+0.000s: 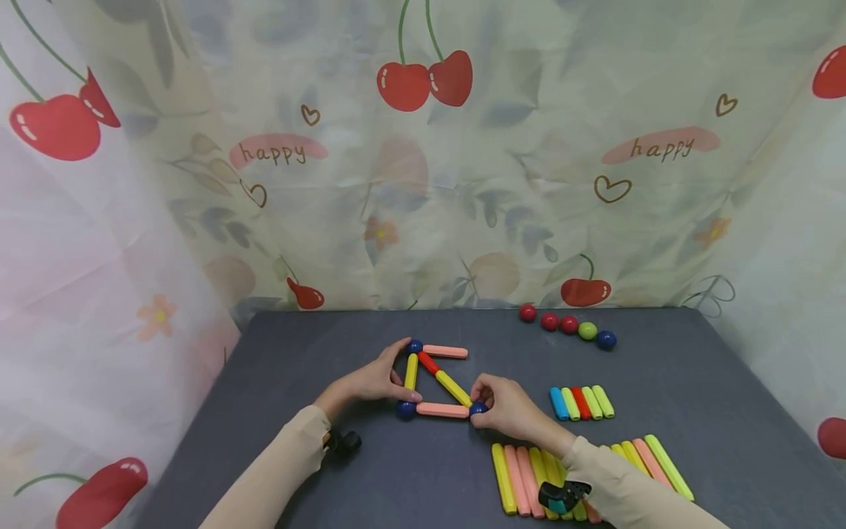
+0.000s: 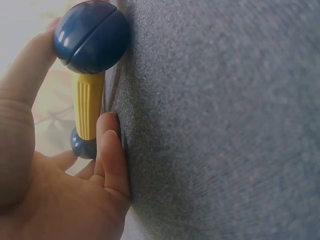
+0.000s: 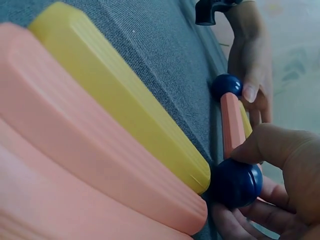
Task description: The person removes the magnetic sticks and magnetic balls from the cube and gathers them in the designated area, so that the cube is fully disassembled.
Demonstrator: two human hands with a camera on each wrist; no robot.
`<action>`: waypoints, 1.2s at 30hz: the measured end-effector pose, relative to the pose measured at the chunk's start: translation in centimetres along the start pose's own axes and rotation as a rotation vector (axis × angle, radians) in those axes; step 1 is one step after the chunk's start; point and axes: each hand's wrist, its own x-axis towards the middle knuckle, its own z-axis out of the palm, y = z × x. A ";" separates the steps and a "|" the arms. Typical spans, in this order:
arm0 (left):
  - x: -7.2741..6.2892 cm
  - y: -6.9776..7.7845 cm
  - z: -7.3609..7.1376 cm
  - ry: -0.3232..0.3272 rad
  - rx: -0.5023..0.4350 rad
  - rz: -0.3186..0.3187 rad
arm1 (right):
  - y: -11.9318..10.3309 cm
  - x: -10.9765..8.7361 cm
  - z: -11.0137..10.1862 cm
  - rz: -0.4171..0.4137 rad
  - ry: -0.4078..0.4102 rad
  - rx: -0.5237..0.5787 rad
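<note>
A ball-and-stick frame lies on the dark table, joined at three blue balls. My left hand (image 1: 375, 380) spans its left side. The thumb rests at the near blue ball (image 2: 92, 37) and the fingers reach to the far blue ball (image 1: 414, 347), with a yellow stick (image 2: 89, 106) between. My right hand (image 1: 505, 405) pinches the right corner's blue ball (image 3: 236, 183) between thumb and fingers. A pink stick (image 1: 443, 410) forms the near side. The slanted side joins a red stick (image 1: 428, 363) to a yellow stick (image 1: 454, 388). Another pink stick (image 1: 446, 352) extends right from the far ball.
Several loose balls (image 1: 569, 325), red, green and blue, line the table's back edge. Short coloured sticks (image 1: 581, 403) lie in a row to the right. Longer yellow, pink and green sticks (image 1: 518, 481) lie nearer, partly under the right forearm. A printed curtain (image 1: 423, 184) hangs behind.
</note>
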 end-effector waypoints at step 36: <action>0.1 -0.1 0.3 0.021 0.015 -0.031 | 0.9 0.4 0.4 -0.061 0.035 0.061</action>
